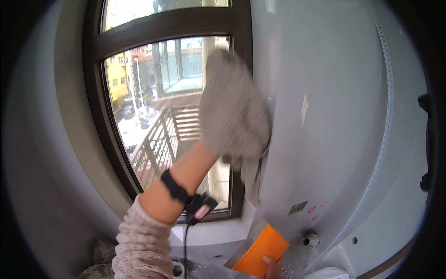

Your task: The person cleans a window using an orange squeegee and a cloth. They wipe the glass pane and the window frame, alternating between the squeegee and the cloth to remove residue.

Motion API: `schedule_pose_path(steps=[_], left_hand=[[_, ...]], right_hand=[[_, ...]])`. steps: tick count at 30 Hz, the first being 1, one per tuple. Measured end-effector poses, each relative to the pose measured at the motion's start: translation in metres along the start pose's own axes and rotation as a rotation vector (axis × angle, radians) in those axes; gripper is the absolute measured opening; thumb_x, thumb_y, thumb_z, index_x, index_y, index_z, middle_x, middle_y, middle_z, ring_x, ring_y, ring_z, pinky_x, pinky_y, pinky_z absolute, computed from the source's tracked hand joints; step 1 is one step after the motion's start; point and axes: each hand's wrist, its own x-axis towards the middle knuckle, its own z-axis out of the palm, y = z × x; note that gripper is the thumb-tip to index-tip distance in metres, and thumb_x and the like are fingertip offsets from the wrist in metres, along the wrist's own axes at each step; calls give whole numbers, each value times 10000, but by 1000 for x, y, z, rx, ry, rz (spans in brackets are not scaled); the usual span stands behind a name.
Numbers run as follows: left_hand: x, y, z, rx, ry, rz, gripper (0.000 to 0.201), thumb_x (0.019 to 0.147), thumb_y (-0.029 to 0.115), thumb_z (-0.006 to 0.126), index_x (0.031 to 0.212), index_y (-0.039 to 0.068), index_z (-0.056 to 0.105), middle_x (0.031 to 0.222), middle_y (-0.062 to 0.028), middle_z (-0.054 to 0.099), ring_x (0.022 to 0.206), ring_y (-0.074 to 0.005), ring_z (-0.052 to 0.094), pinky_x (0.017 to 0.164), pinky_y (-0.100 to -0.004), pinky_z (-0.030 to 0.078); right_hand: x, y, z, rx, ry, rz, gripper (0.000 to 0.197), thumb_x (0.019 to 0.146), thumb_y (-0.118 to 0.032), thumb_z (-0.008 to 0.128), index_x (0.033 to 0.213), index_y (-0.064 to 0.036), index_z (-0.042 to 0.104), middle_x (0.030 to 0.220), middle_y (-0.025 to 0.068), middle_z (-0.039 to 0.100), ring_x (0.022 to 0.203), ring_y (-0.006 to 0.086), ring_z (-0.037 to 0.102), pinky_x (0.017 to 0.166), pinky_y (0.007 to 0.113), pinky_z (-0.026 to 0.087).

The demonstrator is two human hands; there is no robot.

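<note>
My left arm (162, 202), in a pushed-up knit sleeve, reaches up to the window. A grey rag (234, 109) drapes over my left hand (207, 147) and hides its fingers. The rag is smeared by motion and lies in front of the right side of the dark window frame (236, 193), with one end dangling below. Low in the picture, my right hand (274, 269) grips a wide orange scraper (261, 251) with a pale blade edge. Its thumb rests on the orange face; the other fingers are mostly out of sight.
A black strap with a small device (200, 209) and cable sits on my left wrist. Behind the window glass (139, 109) stand a railing and buildings. The grey wall (325, 153) carries a perforated strip (387, 104), a small box (297, 208) and a pipe end (311, 239).
</note>
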Motion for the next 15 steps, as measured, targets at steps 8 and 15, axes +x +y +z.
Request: schedule_pose_path(steps=[8,15], left_hand=[[35,-7,46,86,-68,-112,520,883,210,527,1362,43,411,1331,-182,490,1207,-354,468,1026,-404,363],[-79,-32,50,302,-181,-49,579,889,219,482,1394,-28,341,1332,-252,471,1156,-328,546,959,-412,432]], right_hand=[[13,7,0,-1,-57,31,412,864,-79,627,1241,-18,473,1116,107,584,973,219,590,865,339,488],[11,4,-3,31,-88,56,431,858,-94,637,1248,-16,469,1127,101,579,990,214,579,876,341,481]])
